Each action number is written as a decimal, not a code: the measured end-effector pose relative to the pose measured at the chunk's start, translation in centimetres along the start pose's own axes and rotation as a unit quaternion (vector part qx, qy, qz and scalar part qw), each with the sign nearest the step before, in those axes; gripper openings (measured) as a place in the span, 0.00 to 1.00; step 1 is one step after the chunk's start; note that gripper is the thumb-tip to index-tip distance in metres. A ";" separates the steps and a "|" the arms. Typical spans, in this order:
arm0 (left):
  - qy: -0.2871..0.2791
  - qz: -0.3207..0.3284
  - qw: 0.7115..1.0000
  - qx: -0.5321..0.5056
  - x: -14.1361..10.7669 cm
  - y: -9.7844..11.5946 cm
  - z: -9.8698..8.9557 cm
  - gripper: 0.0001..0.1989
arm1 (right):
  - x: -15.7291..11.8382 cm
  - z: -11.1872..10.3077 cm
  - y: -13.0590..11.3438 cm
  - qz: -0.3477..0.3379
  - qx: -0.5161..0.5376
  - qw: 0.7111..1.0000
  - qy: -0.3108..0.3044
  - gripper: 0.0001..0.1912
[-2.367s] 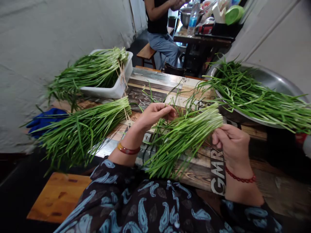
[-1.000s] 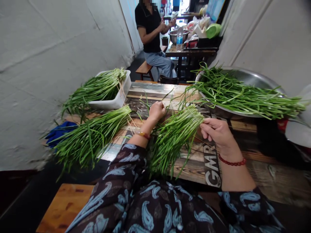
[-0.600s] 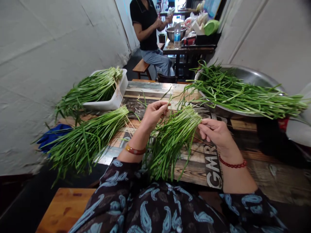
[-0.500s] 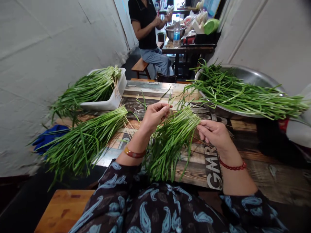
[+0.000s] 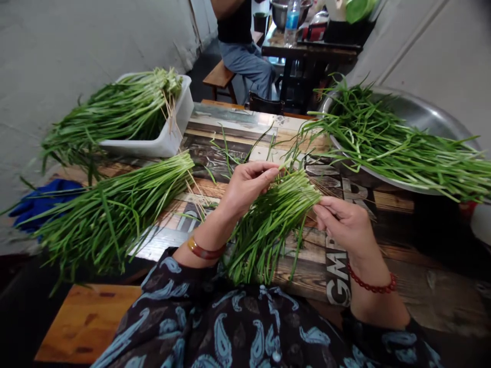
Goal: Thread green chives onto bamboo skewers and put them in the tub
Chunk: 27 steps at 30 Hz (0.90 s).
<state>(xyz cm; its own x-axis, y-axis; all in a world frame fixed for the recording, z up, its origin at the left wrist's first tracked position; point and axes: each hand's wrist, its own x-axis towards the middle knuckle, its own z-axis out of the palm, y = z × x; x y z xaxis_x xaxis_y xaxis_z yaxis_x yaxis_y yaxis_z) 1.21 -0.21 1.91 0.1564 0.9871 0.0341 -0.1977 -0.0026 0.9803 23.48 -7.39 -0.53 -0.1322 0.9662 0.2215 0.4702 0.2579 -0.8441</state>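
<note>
Background person (image 5: 245, 64) more cropped now; right hand (image 5: 343, 220) apparently pinches green bundle (image 5: 268, 220)

A bunch of slender green stalks (image 5: 274, 209) lies aslant on the desk (image 5: 238, 117). Its paler, closely gathered butt ends sit roughly even and point toward the right; the darker leaves fan out toward the near edge, a few straying loose.

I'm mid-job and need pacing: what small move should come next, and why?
Probably lower the left hand slightly to lay what looks like a thin green stalk against the long green leafy bundle: the hand's pinched fingertips sit beside the bundle's pale ends, while the right hand pinches at the bundle's right edge, seemingly steadying it.
</note>
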 end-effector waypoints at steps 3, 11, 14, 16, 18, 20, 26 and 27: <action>0.007 0.000 1.000 -0.004 -0.2 0.3 0.4 0.09 | 0.0 -0.1 -0.1 -0.005 -0.008 1.000 0.004 0.07; 0.025 0.036 0.999 -0.014 -0.3 0.4 1.1 0.07 | 0.1 -0.1 -0.1 -0.020 -0.005 1.000 0.008 0.08; 0.023 0.069 0.997 -0.002 -0.3 0.2 1.0 0.06 | 0.1 0.0 -0.1 -0.015 -0.006 1.000 0.007 0.08; 0.024 0.095 0.995 0.017 -0.3 0.1 0.9 0.05 | 0.1 0.0 -0.1 -0.007 -0.005 1.000 0.005 0.09; 0.029 0.125 0.990 0.050 -0.3 -0.1 0.7 0.04 | 0.1 0.1 -0.1 0.001 -0.004 1.000 0.006 0.09; 0.038 0.162 0.981 0.096 -0.2 -0.1 0.6 0.03 | 0.1 0.2 -0.2 0.008 -0.005 1.000 0.010 0.10; 0.069 0.283 0.929 0.228 -0.3 0.1 0.5 0.03 | 0.0 0.5 -0.3 0.025 0.001 1.000 0.019 0.11; 0.073 0.298 0.920 0.243 -0.3 0.1 0.5 0.03 | 0.0 0.6 -0.3 0.027 0.002 0.999 0.017 0.11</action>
<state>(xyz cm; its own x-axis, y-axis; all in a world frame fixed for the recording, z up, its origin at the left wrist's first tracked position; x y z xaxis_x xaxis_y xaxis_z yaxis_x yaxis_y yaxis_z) 1.64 -0.63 2.07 0.0225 0.7978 0.6024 0.2554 -0.5872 0.7681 22.80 -7.48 -0.52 -0.0767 0.9782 0.1929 0.4721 0.2060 -0.8571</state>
